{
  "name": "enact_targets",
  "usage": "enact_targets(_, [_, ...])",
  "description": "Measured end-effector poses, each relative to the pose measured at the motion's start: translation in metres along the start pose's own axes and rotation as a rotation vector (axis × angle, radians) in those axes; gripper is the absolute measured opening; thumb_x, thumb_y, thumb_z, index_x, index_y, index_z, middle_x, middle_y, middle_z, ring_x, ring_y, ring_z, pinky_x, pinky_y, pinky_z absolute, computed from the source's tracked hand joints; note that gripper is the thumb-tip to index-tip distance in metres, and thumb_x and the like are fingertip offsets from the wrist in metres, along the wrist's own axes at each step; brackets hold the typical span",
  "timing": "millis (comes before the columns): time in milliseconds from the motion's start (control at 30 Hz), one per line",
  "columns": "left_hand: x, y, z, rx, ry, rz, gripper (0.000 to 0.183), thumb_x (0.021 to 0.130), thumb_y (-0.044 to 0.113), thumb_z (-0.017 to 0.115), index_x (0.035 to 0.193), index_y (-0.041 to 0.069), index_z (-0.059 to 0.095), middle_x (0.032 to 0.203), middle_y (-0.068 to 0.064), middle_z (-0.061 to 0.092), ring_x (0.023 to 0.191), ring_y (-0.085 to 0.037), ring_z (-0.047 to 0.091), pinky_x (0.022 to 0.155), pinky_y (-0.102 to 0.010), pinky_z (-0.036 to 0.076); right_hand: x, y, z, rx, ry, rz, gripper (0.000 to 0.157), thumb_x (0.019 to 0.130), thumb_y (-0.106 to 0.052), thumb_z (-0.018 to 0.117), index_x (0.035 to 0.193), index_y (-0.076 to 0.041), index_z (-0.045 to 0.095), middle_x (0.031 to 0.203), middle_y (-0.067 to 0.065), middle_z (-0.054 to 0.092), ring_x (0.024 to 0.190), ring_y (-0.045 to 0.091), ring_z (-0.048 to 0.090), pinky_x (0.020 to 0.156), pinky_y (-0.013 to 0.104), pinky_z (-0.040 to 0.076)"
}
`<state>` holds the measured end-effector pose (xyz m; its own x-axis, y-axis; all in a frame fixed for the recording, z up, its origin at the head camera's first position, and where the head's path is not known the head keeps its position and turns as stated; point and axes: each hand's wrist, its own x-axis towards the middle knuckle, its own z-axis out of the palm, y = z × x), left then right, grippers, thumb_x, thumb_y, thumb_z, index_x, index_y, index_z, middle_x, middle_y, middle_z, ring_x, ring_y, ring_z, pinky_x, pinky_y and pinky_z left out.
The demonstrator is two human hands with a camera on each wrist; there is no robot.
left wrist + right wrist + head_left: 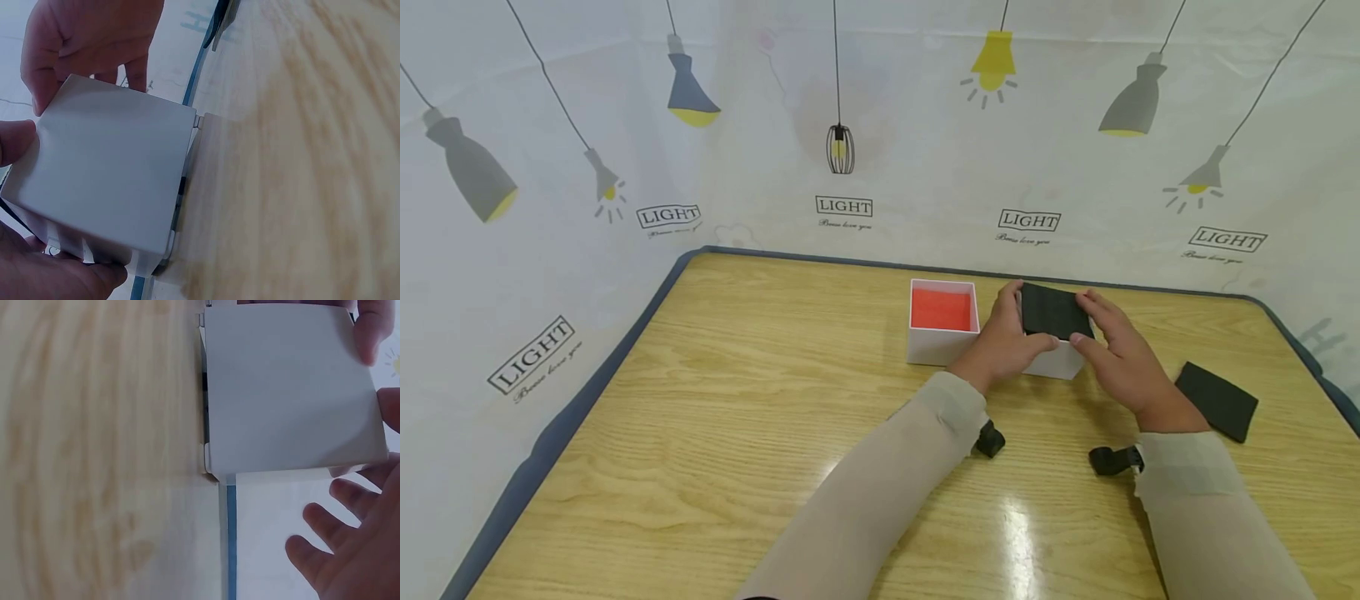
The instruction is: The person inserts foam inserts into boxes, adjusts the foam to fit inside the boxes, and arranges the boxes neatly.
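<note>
A white box (1054,362) stands toward the back of the table, right of centre, with a black sheet (1056,312) over its top. My left hand (1003,346) grips the box's left side, fingers toward the back and thumb at the front upper edge. On the right, my right hand (1123,362) holds the sheet and box top at the corners, with the forefinger behind and the thumb in front. Its other fingers (325,525) spread apart in the right wrist view. Small flaps show along the box's lower edge in both wrist views. The box's inside is hidden.
Just left of my left hand stands a second white box (943,347), open at the top, with red (940,308) inside. Another black sheet (1217,400) lies on the wooden table (737,417) by my right wrist. A printed curtain (910,167) borders the table's back edge.
</note>
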<state>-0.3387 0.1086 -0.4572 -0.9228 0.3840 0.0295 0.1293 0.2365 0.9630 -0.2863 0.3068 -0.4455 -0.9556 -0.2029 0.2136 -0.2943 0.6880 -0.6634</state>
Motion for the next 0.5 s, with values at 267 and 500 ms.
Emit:
enact_targets(267, [0.001,-0.001,0.001,0.004,0.003,0.002,0.099,0.094,0.027,0.080,0.168,0.022,0.014,0.165,0.000,0.035,0.136,-0.012,0.048,0.117,-0.032,0.042,-0.001,-0.009,0.003,-0.152,0.080,-0.123,0.059,0.110,-0.021,0.055,0.162,0.001,0.036,0.169,0.027,0.025,0.156,0.054,0.019,0.117,0.077,0.021])
enact_targets(500, [0.001,-0.001,0.001,-0.006,0.000,0.015,0.098,0.094,0.025,0.078,0.168,0.020,0.014,0.163,-0.003,0.037,0.136,-0.013,0.048,0.116,-0.030,0.044,-0.001,-0.022,0.009,-0.203,0.053,-0.239,0.048,0.107,-0.014,0.056,0.152,0.001,0.052,0.162,0.025,0.041,0.155,0.049,0.028,0.120,0.071,0.025])
